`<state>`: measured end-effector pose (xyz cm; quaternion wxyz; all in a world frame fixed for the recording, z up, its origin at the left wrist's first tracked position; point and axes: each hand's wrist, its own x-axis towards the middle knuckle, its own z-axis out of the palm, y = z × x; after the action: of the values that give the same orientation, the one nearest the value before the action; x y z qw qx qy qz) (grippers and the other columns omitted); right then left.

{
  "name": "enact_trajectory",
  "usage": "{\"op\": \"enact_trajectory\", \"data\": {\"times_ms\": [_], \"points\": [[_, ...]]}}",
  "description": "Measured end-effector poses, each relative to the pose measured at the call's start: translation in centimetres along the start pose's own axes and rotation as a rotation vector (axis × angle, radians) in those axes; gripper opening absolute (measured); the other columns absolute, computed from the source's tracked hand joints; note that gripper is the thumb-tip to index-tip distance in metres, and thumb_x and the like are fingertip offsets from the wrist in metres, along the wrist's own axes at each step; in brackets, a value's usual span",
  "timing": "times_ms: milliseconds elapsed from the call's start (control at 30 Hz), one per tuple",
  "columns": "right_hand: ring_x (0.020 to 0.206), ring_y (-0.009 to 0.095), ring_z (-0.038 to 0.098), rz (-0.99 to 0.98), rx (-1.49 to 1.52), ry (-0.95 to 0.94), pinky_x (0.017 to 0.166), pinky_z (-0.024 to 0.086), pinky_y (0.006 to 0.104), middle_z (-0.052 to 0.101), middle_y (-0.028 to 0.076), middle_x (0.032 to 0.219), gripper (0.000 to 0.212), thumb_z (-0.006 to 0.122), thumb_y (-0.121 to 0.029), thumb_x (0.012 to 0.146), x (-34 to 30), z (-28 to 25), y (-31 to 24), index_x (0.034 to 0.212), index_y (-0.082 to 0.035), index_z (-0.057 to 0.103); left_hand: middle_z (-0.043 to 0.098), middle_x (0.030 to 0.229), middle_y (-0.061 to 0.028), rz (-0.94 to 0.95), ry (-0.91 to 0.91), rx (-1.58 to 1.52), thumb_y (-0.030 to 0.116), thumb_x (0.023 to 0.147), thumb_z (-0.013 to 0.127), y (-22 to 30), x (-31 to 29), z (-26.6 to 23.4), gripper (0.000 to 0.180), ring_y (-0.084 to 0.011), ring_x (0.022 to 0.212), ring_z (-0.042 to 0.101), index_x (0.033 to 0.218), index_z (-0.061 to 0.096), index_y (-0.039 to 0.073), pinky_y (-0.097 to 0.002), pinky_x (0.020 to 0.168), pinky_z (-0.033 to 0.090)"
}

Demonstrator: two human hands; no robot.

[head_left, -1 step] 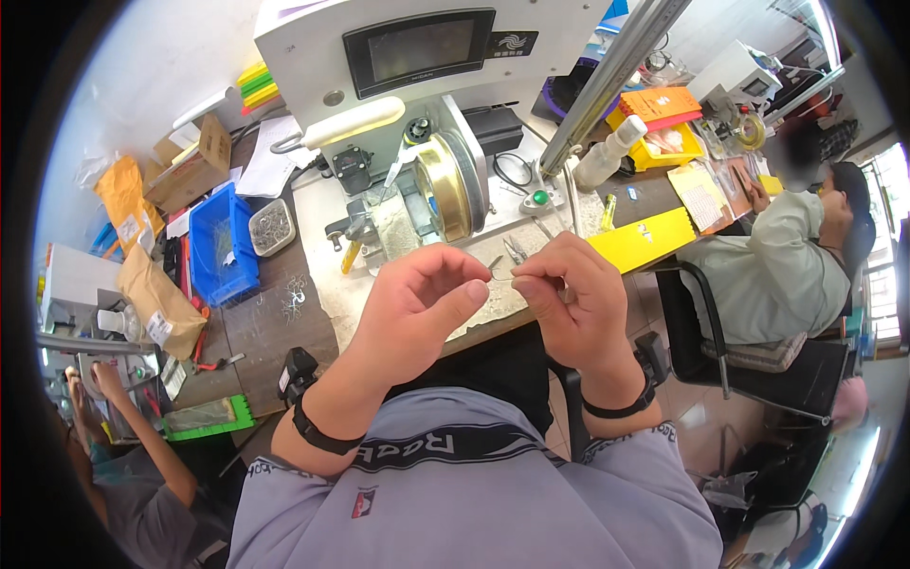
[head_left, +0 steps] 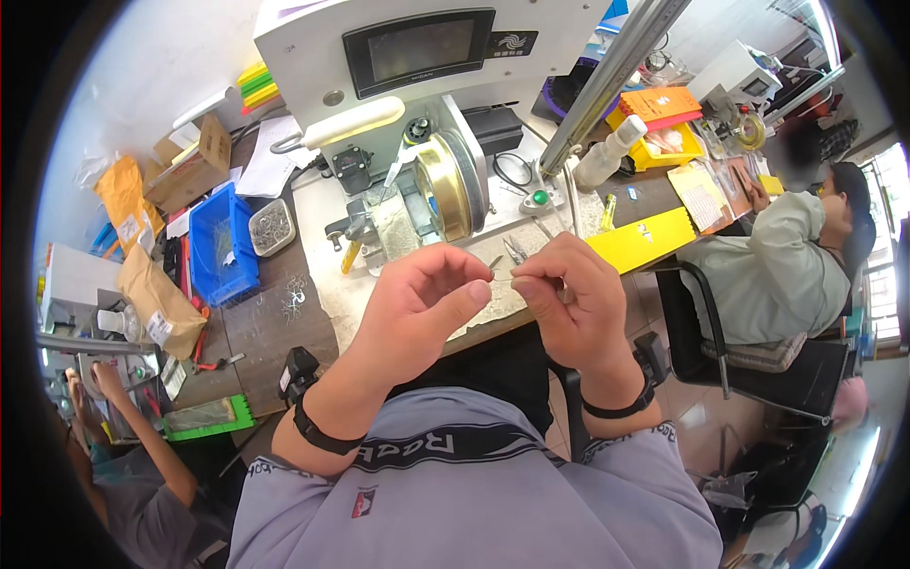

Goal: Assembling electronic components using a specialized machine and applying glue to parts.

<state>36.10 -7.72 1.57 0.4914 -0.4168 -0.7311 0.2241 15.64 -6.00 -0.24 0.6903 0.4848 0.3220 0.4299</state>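
My left hand (head_left: 417, 305) and my right hand (head_left: 574, 305) are raised together in front of my chest, over the near edge of the workbench (head_left: 275, 332). Both pinch a short thin piece of metal wire (head_left: 500, 277) between thumb and fingertips, one hand at each end. Just behind the hands stands a white benchtop machine (head_left: 313, 38) with a dark screen (head_left: 419, 49), a cream lever handle (head_left: 353, 122) and a brass wheel (head_left: 445, 190). Small tweezers (head_left: 514, 250) lie on the bench beyond my fingers.
A blue bin (head_left: 223, 247) and a small tray of metal parts (head_left: 272, 228) sit left of the machine, with brown paper bags (head_left: 159, 299) beside them. A yellow tray (head_left: 645, 237) and white bottle (head_left: 611, 152) lie to the right. One person (head_left: 787, 266) sits right, another (head_left: 133, 455) lower left.
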Motion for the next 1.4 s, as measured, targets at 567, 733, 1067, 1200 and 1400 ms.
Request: {"op": "enact_trajectory", "data": {"times_ms": [567,733,1067,1200,1400], "points": [[0.063,0.001,0.049,0.728,0.754,-0.166,0.055,0.039,0.0188,0.06,-0.004,0.079,0.017,0.069,-0.017,0.098,-0.9,1.7,3.3,0.105,-0.001,0.068,0.063,0.094,-0.0055,1.176,0.109,1.362,-0.003,0.07,0.075,-0.5,1.2,-1.5,0.025,-0.024,0.08,0.06,0.092,0.07,0.007,-0.0381,0.07,0.045],[0.056,0.004,0.053,0.594,0.647,0.428,0.05,0.039,0.0199,0.064,0.0,0.086,0.021,0.067,-0.018,0.099,1.2,1.5,8.1,0.109,0.0,0.067,0.063,0.096,-0.0098,1.155,0.214,1.314,-0.004,0.074,0.072,-0.3,1.0,-2.8,0.022,-0.0279,0.082,0.06,0.092,0.064,0.005,-0.0399,0.076,0.046],[0.055,0.006,0.048,0.776,0.637,0.452,0.049,0.036,0.0235,0.061,0.001,0.076,0.029,0.065,-0.027,0.099,4.3,-0.7,16.4,0.092,0.001,0.069,0.062,0.094,-0.0095,1.092,0.164,1.302,-0.001,0.074,0.071,-2.3,-0.8,-3.6,0.019,-0.0282,0.081,0.06,0.09,0.062,0.005,-0.042,0.076,0.043],[0.063,0.008,0.052,0.809,0.225,0.5,0.059,0.041,0.0248,0.064,0.003,0.076,0.027,0.068,-0.025,0.095,4.2,-2.2,18.4,0.094,0.002,0.072,0.063,0.092,-0.0085,0.992,0.145,1.287,-0.002,0.074,0.072,-3.3,0.4,-2.8,0.017,-0.0266,0.081,0.061,0.086,0.062,0.006,-0.0408,0.078,0.042],[0.072,0.007,0.055,0.623,0.223,0.799,0.063,0.041,0.0241,0.066,0.002,0.081,0.029,0.068,-0.026,0.096,2.6,-6.2,16.1,0.097,0.002,0.073,0.066,0.09,-0.0084,0.734,0.113,1.0,-0.002,0.075,0.075,-2.4,-0.6,-3.2,0.016,-0.0285,0.083,0.063,0.085,0.064,0.006,-0.0387,0.077,0.045]]}}
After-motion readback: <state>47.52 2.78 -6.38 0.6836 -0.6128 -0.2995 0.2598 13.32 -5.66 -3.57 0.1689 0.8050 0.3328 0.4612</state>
